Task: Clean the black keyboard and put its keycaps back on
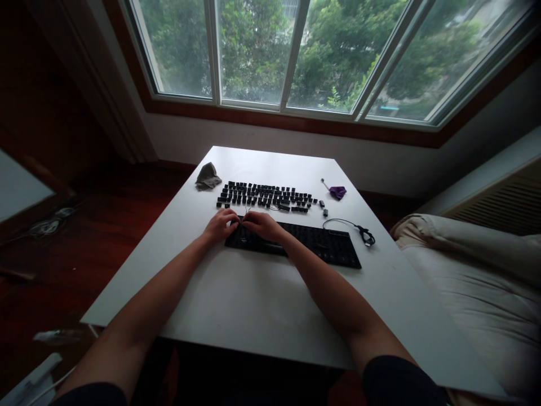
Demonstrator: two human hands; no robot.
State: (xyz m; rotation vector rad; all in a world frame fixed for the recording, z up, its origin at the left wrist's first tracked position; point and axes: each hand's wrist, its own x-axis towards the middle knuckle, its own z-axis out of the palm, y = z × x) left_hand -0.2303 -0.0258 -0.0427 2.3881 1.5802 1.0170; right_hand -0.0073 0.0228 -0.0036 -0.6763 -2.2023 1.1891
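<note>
Taking the black keyboard (325, 243) as the clock's centre: there's a crumpled grey cloth (208, 177) at 10. Left hand (221, 224) is on the keyboard's 10 o'clock corner, fingers bent, right hand (264, 225) just beside it, fingertips nearly meeting. Can't tell if they're pinching anything, too small. Loose keycaps (270, 197) sit in rows around 11 to 12, purple cloth (337, 192) near 1, coiled USB cable (366, 235) at 3.

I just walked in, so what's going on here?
A person's left hand and right hand are close together at the left end of a black keyboard on a white table; anything they pinch is too small to tell. Loose black keycaps lie in rows beyond the keyboard, and a USB cable lies looped near its right end.
</note>
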